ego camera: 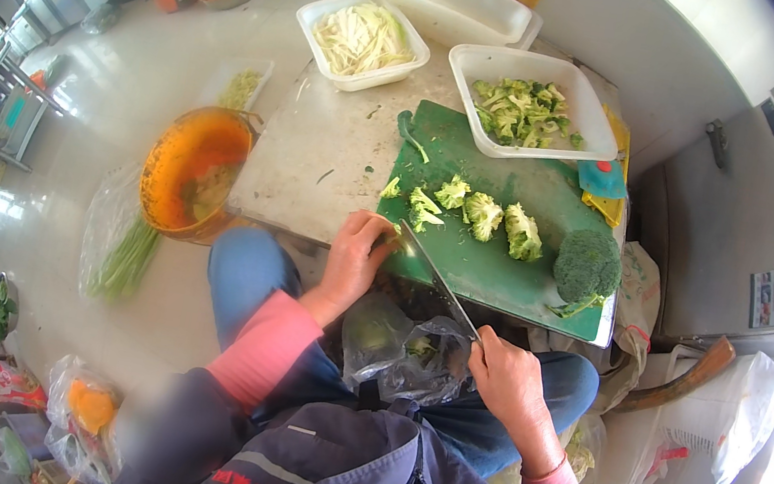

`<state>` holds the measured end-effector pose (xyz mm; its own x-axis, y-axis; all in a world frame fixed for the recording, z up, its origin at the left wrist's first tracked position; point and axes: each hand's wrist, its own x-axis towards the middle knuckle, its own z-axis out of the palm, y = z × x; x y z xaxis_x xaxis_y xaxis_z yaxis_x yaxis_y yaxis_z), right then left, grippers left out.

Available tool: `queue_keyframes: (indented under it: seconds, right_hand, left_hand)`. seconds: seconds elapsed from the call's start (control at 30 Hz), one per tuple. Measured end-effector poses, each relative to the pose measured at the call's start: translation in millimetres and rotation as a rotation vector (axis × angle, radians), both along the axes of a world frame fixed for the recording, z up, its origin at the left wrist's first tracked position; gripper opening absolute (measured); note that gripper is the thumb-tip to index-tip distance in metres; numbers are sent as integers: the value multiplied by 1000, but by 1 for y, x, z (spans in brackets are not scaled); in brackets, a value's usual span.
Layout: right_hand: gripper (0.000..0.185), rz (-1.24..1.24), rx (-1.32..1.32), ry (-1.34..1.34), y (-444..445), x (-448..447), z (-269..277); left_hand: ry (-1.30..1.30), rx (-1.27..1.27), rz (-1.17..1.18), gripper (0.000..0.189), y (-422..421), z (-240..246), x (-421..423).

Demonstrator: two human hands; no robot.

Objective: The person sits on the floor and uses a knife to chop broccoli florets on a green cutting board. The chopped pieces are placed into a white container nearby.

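Observation:
My right hand (506,375) grips the handle of a kitchen knife (443,281), its blade slanting up and left over the near edge of a green cutting board (481,272). At the board's near left corner, my left hand (358,256) pinches a small broccoli piece (396,229) beside the blade tip; the fingers hide most of it. Several cut broccoli florets (482,216) lie in a row across the board. A whole broccoli head (586,267) rests at the right end. Farther back on the board are a stem with a leaf (413,137) and scattered crumbs.
A white tub of broccoli pieces (525,112) overlaps the board's far edge. Left of it stand a tub of shredded cabbage (362,40) and an empty white tub (462,7). An orange bucket (176,155) is left of the table. Below the board hangs a clear plastic bag (407,352).

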<state>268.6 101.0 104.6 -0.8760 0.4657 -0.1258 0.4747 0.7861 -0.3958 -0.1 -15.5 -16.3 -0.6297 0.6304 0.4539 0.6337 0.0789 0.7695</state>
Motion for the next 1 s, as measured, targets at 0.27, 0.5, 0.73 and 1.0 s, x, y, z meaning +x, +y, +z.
queue_keyframes:
  seconds: [0.27, 0.5, 0.73, 1.0]
  right_hand:
    - [16, 77, -24, -27, 20, -3, 10]
    - [27, 50, -189, -88, 34, -9, 9]
    - [31, -144, -562, -73, 33, -19, -6]
    - [28, -409, -495, 38, 19, 24, 20]
  left_hand:
    - [42, -4, -13, 23, -1, 3, -4]
    - [23, -44, -36, 25, -2, 3, -6]
    - [-110, 11, -43, 27, -2, 2, -4]
    - [-3, -150, -42, 32, 51, 16, -14]
